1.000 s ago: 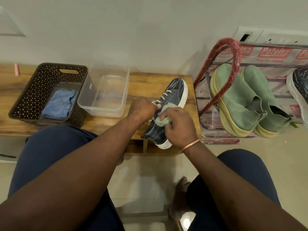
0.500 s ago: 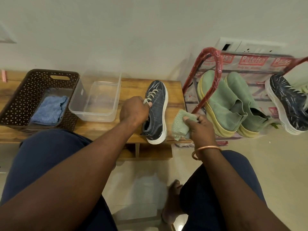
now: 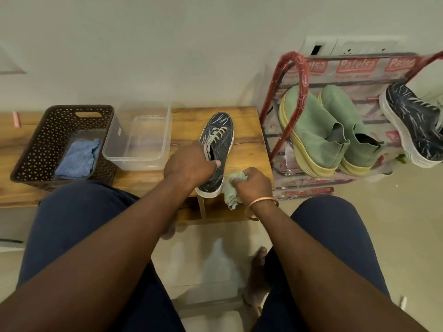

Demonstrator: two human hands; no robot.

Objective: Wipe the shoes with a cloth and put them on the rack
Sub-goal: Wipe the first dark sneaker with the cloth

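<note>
Friend: How far along are you?
Me: Most of the way, I judge; a pair of green shoes [image 3: 314, 130] sits on the rack [image 3: 294, 59], and one dark shoe [image 3: 412, 121] leans there to their right; its mate, the dark sneaker [image 3: 219, 137], stands on the wooden bench [image 3: 249, 130] in front of me, toe toward the wall, heel at the near edge
Friend: And your hands?
Me: Apart, each busy; my left hand [image 3: 189, 167] grips the sneaker at its collar, fingers curled over the opening; my right hand [image 3: 254, 185] is bunched around the green cloth [image 3: 231, 195], just beside the heel; I cannot tell whether cloth touches sole
Friend: So is the wiping finished?
Me: Hard to say; the cloth is off the upper, so either the sole's side is left or it is ready to go; what surely remains is carrying this sneaker to the rack beside its partner
Friend: Anything else on the bench?
Me: A brown basket [image 3: 36, 144] with a blue cloth [image 3: 79, 156] in it, and a clear tub [image 3: 141, 161] next to it, both well to the left
</note>
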